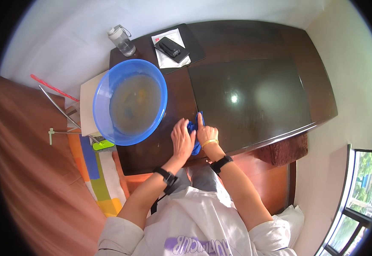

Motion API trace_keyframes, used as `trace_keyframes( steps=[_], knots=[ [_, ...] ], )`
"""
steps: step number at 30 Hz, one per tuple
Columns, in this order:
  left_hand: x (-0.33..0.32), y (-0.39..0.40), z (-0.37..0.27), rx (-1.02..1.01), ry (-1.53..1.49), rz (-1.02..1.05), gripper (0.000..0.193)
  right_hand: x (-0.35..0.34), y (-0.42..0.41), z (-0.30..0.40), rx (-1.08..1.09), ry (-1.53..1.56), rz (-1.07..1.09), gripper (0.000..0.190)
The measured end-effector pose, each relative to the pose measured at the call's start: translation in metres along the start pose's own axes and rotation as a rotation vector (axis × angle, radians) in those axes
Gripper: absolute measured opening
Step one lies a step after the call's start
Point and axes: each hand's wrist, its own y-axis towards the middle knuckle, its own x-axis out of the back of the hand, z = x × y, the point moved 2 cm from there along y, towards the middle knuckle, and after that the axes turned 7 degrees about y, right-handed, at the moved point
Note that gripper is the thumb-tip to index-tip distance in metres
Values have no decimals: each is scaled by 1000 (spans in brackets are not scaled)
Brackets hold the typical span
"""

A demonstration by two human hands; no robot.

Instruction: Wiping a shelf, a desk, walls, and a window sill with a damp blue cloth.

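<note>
Both my hands are on a blue cloth [196,149] at the near part of a dark wooden table [160,153]. My right hand [206,131] presses on the cloth with its index finger stretched out along a seam in the tabletop. Against the cloth's left side rests my left hand [182,140], its thumb and fingers apart; whether it grips the cloth I cannot tell. A large blue plastic basin [99,96] with murky water [138,112] stands to the left of my hands. Several yellowish and bluish shapes show dimly in the water.
Behind the basin stands a clear water bottle [123,43]. A black phone-like device [172,49] lies on a white packet [165,62] on a dark mat [195,48]. A green mop head [103,145] is at the table's left, a brown stool [285,150] under its right side.
</note>
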Motion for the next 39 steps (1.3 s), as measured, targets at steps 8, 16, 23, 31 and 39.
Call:
trace_keyframes(
  steps=[8, 16, 23, 31, 39],
  knots=[
    [-22, 8, -2, 14, 65, -2, 37, 11, 20, 8, 19, -69, 66, 79],
    [-40, 57, 4, 56, 25, -154, 31, 29, 77, 15, 62, -91, 38, 71],
    [-51, 100, 12, 132, 43, -184, 31, 48, 127, 25, 75, -91, 62, 69],
    [-55, 135, 15, 204, 36, -180, 30, 64, 162, 33, 106, -108, 43, 69],
    [-53, 142, 22, 118, 67, -211, 28, 62, 159, 29, 115, -61, -63, 64]
  ],
)
